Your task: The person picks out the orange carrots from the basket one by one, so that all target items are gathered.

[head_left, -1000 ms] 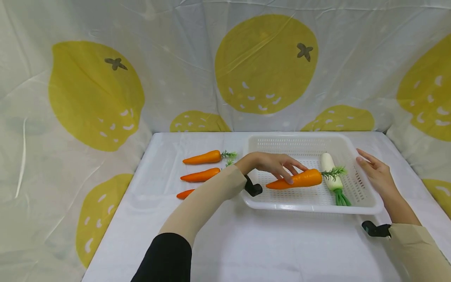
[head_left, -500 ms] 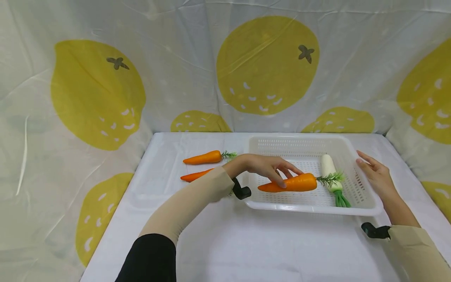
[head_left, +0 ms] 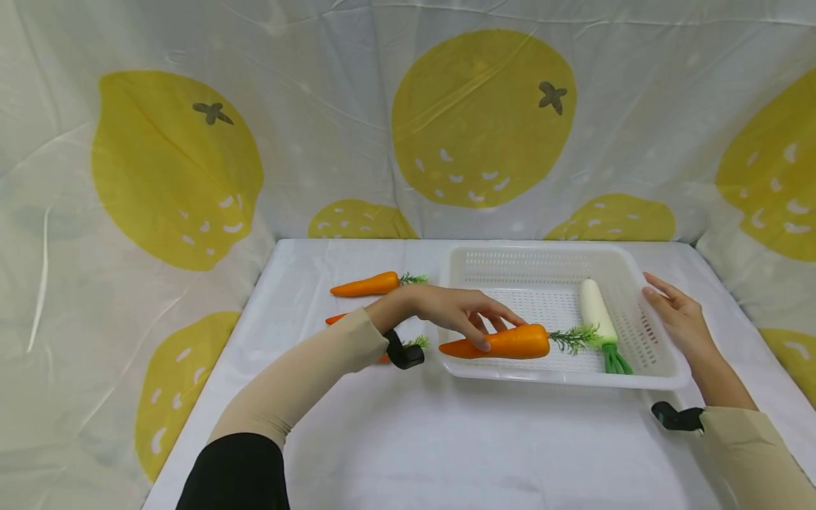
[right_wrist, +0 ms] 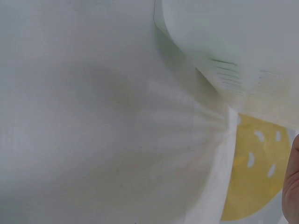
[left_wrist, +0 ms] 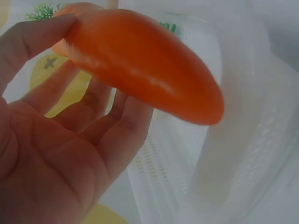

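Observation:
My left hand (head_left: 454, 312) pinches an orange carrot (head_left: 519, 343) between thumb and fingertips. The carrot hangs over the front left part of the white basket (head_left: 561, 381), its pointed end to the left and its green top to the right. In the left wrist view, the carrot (left_wrist: 149, 60) lies across the fingertips, above the palm. My right hand (head_left: 681, 319) rests at the basket's right rim with its fingers extended. Inside the basket, on the right, lies a white radish (head_left: 596, 308) with green stems. The right wrist view catches only a sliver of the right hand (right_wrist: 292, 186).
Left of the basket lie more carrots: one at the back (head_left: 366, 285), a second carrot (head_left: 334, 319) mostly behind the left arm, and a third whose green top (head_left: 417, 341) shows past the wrist strap. A lemon-print cloth (head_left: 484, 120) hangs behind the white table.
My left hand has carried the carrot leftward and slightly nearer, from the basket's middle to its front left. My right hand has stayed at the rim.

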{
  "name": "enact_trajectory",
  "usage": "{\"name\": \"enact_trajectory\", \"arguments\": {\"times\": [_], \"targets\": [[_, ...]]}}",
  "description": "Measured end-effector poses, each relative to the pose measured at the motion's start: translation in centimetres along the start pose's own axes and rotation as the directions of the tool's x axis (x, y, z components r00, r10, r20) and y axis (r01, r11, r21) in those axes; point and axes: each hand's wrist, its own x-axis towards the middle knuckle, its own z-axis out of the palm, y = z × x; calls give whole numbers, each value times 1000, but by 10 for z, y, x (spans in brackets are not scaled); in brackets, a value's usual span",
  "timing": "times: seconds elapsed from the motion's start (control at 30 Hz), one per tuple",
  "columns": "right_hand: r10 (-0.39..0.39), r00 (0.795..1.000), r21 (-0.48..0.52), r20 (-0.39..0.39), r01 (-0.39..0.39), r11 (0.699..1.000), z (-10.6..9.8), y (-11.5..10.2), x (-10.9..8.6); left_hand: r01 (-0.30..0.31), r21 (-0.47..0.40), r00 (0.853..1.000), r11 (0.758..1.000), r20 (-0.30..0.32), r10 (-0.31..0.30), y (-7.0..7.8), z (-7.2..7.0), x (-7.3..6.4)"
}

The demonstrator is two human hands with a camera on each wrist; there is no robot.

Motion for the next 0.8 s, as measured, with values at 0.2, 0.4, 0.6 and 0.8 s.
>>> {"name": "enact_trajectory", "arguments": {"times": [0.2, 0.4, 0.6, 0.8], "targets": [[9, 1000, -31, -2, -10, 999, 1, -2, -1, 33, 28, 999, 999, -4, -33, -2, 6, -25], [14, 1000, -62, -8, -14, 998, 0, -2, 0, 90, 6, 994, 996, -58, -90, -5, 10, -48], [22, 1000, -47, -13, -22, 999, 1, -2, 1, 69, 15, 994, 998, -82, -67, -14, 15, -66], [25, 1000, -66, -19, -26, 997, 0, -3, 0, 58, 14, 990, 998, -130, -56, -20, 21, -86]]}}
